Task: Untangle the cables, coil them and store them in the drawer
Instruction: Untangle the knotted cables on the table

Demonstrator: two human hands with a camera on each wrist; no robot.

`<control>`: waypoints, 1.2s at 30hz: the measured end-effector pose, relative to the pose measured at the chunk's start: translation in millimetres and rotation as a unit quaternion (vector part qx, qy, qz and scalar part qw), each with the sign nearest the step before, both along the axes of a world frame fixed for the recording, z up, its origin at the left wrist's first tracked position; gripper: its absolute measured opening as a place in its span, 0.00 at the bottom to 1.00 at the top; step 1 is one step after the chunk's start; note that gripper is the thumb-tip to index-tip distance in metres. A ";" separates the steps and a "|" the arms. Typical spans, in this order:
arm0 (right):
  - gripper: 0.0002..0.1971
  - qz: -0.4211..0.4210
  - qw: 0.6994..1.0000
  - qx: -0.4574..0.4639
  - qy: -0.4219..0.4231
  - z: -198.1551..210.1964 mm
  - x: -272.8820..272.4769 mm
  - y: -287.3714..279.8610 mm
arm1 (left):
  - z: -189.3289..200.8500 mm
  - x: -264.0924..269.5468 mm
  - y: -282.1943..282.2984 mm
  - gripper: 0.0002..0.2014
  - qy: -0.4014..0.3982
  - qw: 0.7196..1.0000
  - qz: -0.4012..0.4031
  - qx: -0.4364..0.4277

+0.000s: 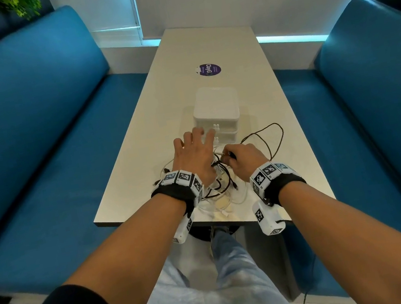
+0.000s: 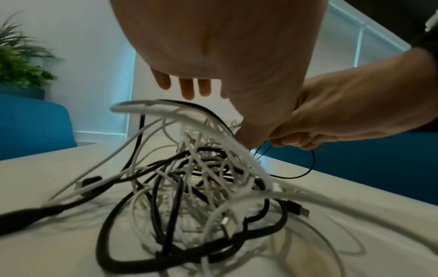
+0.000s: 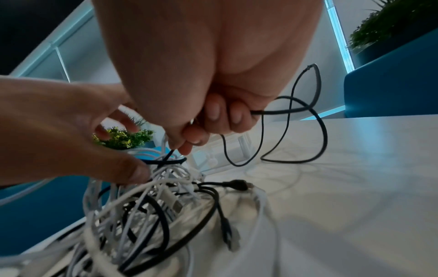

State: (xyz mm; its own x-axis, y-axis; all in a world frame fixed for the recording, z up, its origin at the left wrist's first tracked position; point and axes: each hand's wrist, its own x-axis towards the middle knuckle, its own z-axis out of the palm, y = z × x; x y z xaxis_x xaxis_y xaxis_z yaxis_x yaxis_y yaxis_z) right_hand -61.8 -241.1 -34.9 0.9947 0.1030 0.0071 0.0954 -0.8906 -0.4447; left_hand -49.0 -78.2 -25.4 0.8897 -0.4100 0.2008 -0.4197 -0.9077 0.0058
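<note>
Blue benches [image 1: 28,123] flank a long pale table [image 1: 205,46], and on it stands a white drawer unit [image 1: 215,107] — the landmark for everything else. Just in front of the unit, toward the person, lies a tangle of white and black cables [image 2: 196,187], heaped loosely on the tabletop. Over that heap the left hand [image 1: 196,156] hovers palm down with its fingers [image 2: 187,90] spread and straight, their tips reaching toward the drawer fronts; its thumb presses down into the top of the heap, gripping nothing. To the right of it, still in front of the unit, the right hand [image 1: 244,158] is curled tight — it pinches a thin black cable [image 3: 305,110] between thumb and fingers. That cable runs out of the fist in loose loops lying on the table just right of the unit's front corner.
</note>
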 end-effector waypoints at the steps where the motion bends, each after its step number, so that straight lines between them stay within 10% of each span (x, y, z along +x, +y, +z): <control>1: 0.08 0.001 1.000 0.005 -0.006 2.5 0.5 1.2 | 0.3 0.6 -2.6 0.36 0.001 0.999 -0.029 -0.017; 7: 0.09 -0.026 0.999 0.020 -0.027 2.3 1.1 -4.0 | -7.8 -0.8 -4.1 0.06 0.065 0.991 -0.032 -0.113; 20: 0.10 -0.026 0.998 0.061 0.010 -1.2 0.7 -8.7 | -8.1 -1.2 -10.7 0.20 0.107 0.992 0.007 -0.067; 36: 0.10 -0.080 0.997 0.010 0.019 -1.6 3.7 -12.6 | -4.4 -1.0 -20.7 0.07 0.019 0.999 0.011 0.030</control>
